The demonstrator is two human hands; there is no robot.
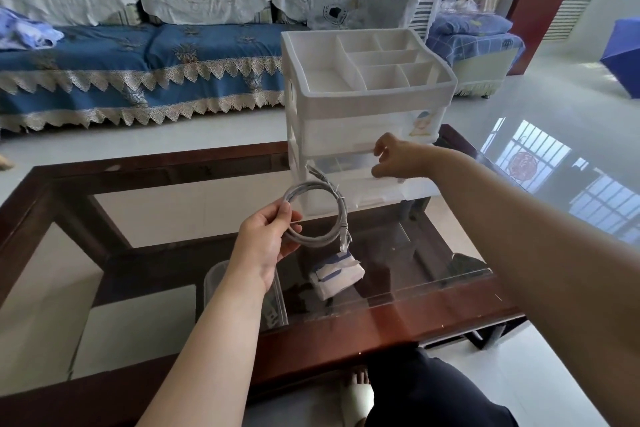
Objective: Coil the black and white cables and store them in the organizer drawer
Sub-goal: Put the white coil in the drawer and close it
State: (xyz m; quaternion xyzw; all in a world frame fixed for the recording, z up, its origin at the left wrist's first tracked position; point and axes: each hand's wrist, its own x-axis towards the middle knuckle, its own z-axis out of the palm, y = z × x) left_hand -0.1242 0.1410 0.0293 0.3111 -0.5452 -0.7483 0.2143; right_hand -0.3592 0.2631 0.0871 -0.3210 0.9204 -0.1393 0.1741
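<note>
Left hand [266, 239] fingers pinch coiled white cable [313, 215]; right hand [398, 158] grips drawer [346, 180]

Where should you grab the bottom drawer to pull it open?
Probably at its front top edge, coming from the front. The drawer is clear plastic in the white organizer, and only its front faces the person. The right hand is already there; the left hand holds the coiled cable.

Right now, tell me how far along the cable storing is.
Done: the white cable is coiled and tied, held in the left hand. In hand: the right hand is at the front of the organizer's lower drawer, which stands partly pulled out. Left: putting the coil in and shutting the drawer. No black cable is visible, so its status is unclear.
</note>
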